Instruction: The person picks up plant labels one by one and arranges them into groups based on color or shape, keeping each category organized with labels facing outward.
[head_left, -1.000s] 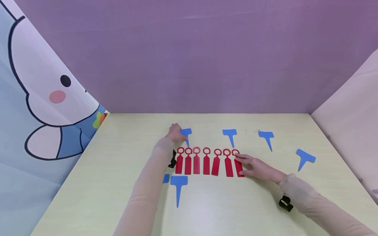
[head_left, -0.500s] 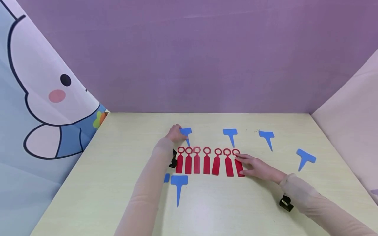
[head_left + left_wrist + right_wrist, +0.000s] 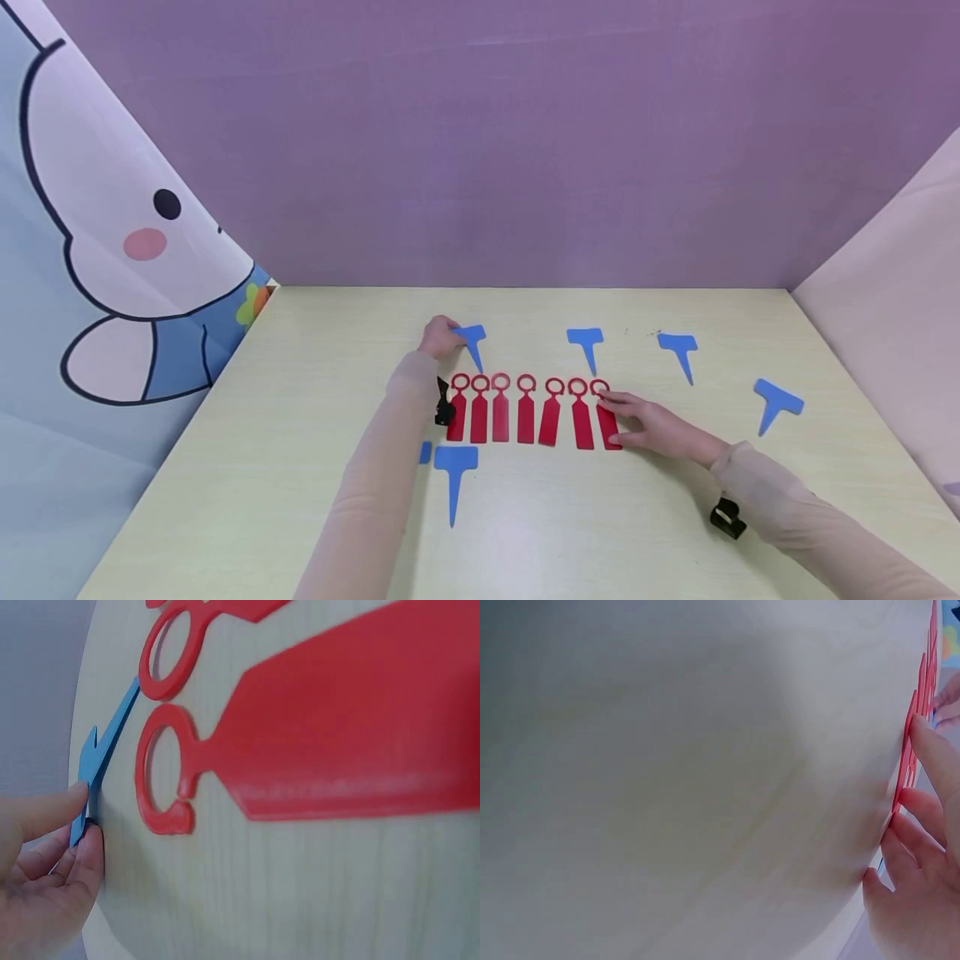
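At the far left of the row, my left hand (image 3: 438, 336) pinches a blue T-shaped plant label (image 3: 471, 334) by one end of its crossbar. In the left wrist view the thumb lies on one side of the label (image 3: 105, 754) and the fingers on the other. A row of several flat red tags with ring tops (image 3: 525, 421) lies on the table below it. My right hand (image 3: 660, 429) rests on the rightmost red tag (image 3: 606, 421), thumb near its lower end and other fingers by its ring, spread out.
Along the back and right lie more blue labels (image 3: 585, 337), (image 3: 677, 343) and another blue label (image 3: 777, 402). One blue label (image 3: 455, 458) sits below the row, with a second blue piece (image 3: 425, 452) partly behind the left sleeve. A purple backdrop (image 3: 487, 167) rises behind the table.
My left hand has shifted slightly left at the crossbar, and the blue label has turned a little, its stem slanting more. My right hand has stayed in place.
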Demonstrator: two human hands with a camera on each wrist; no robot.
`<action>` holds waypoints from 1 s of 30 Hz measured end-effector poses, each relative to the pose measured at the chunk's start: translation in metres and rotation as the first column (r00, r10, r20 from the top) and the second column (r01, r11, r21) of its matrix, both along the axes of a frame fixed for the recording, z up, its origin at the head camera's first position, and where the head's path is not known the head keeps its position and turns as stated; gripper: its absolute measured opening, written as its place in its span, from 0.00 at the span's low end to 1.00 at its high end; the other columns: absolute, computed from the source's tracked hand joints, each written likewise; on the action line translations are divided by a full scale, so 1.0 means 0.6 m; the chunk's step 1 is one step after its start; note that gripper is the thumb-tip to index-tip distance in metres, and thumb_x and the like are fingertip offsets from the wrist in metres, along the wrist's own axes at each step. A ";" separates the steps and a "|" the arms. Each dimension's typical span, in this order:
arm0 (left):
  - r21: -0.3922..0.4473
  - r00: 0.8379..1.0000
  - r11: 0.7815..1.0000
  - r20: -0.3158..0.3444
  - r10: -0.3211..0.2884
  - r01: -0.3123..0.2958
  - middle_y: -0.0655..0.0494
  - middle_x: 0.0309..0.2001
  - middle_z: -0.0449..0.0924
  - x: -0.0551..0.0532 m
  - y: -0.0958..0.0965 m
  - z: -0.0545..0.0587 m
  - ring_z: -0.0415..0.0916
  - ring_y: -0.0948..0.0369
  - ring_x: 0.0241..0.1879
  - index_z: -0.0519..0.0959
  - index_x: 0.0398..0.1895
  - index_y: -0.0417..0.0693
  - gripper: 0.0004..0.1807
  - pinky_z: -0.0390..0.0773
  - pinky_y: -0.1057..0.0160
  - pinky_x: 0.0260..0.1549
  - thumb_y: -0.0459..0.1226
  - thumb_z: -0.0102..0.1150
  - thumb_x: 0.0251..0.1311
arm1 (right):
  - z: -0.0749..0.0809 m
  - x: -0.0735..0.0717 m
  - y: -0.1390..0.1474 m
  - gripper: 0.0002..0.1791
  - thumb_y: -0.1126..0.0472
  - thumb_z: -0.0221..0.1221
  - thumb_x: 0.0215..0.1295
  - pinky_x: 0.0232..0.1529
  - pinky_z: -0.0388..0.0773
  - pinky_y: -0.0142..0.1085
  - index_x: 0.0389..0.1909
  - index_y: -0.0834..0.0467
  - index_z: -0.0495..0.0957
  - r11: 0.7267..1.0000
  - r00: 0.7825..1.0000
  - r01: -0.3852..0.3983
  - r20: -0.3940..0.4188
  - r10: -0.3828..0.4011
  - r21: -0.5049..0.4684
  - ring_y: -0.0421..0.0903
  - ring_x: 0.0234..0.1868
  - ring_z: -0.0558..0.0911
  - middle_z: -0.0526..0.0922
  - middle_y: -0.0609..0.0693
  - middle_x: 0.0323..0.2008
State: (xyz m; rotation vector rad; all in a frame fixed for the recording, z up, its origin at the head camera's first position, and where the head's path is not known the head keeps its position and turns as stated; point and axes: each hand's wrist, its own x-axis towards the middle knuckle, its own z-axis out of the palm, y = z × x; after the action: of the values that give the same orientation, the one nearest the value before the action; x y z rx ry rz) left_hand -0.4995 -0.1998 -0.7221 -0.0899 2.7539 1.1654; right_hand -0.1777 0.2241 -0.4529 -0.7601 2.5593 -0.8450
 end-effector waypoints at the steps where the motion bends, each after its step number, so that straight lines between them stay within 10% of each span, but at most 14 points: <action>1: 0.015 1.000 1.000 -0.005 0.009 -0.009 0.60 0.39 0.75 0.003 -0.001 0.004 0.71 0.58 0.41 0.78 0.37 0.56 0.27 0.74 0.58 0.39 0.53 0.72 0.28 | 0.000 0.000 0.000 0.33 0.60 0.63 0.50 0.51 0.70 0.44 0.59 0.63 0.64 1.000 1.000 -0.001 0.001 0.001 -0.001 0.61 0.61 0.58 0.61 0.60 0.61; 3: 0.019 0.999 0.999 -0.023 0.029 -0.029 0.59 0.38 0.77 0.031 0.008 0.043 0.72 0.59 0.40 0.80 0.36 0.54 0.22 0.74 0.61 0.37 0.48 0.72 0.32 | 0.001 0.001 -0.001 0.33 0.60 0.63 0.51 0.51 0.70 0.44 0.59 0.64 0.65 1.000 1.000 -0.001 0.001 0.001 -0.004 0.61 0.61 0.58 0.61 0.60 0.61; 6: 0.044 0.998 0.998 -0.041 0.038 -0.036 0.51 0.38 0.79 0.132 0.041 0.188 0.74 0.58 0.38 0.81 0.37 0.44 0.14 0.75 0.65 0.33 0.38 0.65 0.44 | 0.001 0.001 -0.001 0.33 0.60 0.63 0.51 0.51 0.70 0.44 0.59 0.63 0.65 1.000 1.000 -0.002 0.002 0.002 -0.005 0.61 0.61 0.58 0.61 0.60 0.61; 7: 0.050 0.998 0.998 -0.047 0.048 -0.045 0.49 0.38 0.79 0.142 0.044 0.201 0.75 0.58 0.37 0.81 0.37 0.42 0.12 0.75 0.66 0.32 0.34 0.62 0.46 | 0.001 0.001 -0.001 0.33 0.60 0.63 0.51 0.51 0.70 0.44 0.59 0.63 0.65 1.000 1.000 -0.003 0.001 0.003 -0.004 0.61 0.61 0.59 0.61 0.60 0.61; 11: 0.167 0.996 0.983 -0.020 0.085 -0.081 0.47 0.36 0.79 0.105 0.025 0.149 0.77 0.61 0.30 0.82 0.35 0.43 0.10 0.77 0.67 0.26 0.31 0.60 0.46 | 0.001 0.001 0.000 0.33 0.60 0.63 0.51 0.51 0.71 0.44 0.59 0.63 0.65 1.000 1.000 0.000 0.001 0.000 -0.001 0.61 0.61 0.59 0.61 0.60 0.61; 17: 0.428 0.984 0.887 0.107 0.140 -0.173 0.40 0.41 0.76 0.073 0.003 0.102 0.80 0.58 0.27 0.81 0.37 0.41 0.11 0.80 0.64 0.24 0.30 0.60 0.47 | 0.001 0.001 0.000 0.33 0.61 0.63 0.51 0.51 0.71 0.44 0.59 0.63 0.65 1.000 1.000 -0.001 -0.004 0.001 -0.004 0.61 0.61 0.58 0.61 0.60 0.61; 24: 0.563 0.964 0.786 0.201 0.172 -0.257 0.36 0.43 0.74 0.171 0.034 0.244 0.80 0.54 0.31 0.78 0.41 0.33 0.12 0.80 0.63 0.29 0.27 0.55 0.52 | 0.001 0.001 0.000 0.33 0.60 0.63 0.51 0.51 0.71 0.44 0.59 0.63 0.65 1.000 1.000 0.004 0.002 -0.004 0.003 0.61 0.61 0.58 0.61 0.60 0.61; 30: 0.578 0.963 0.774 0.215 0.162 -0.259 0.38 0.41 0.75 0.217 0.050 0.315 0.80 0.57 0.30 0.78 0.40 0.33 0.11 0.80 0.65 0.28 0.28 0.55 0.53 | 0.003 0.000 -0.001 0.33 0.61 0.63 0.51 0.50 0.71 0.43 0.59 0.63 0.64 1.000 1.000 0.006 0.005 -0.006 0.002 0.61 0.61 0.58 0.61 0.60 0.61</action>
State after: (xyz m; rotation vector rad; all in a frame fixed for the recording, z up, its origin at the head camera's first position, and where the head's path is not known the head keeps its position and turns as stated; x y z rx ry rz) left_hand -0.3695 -0.1696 -0.5328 -0.4033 2.1481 1.9480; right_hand -0.1774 0.2236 -0.4511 -0.7489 2.5595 -0.8448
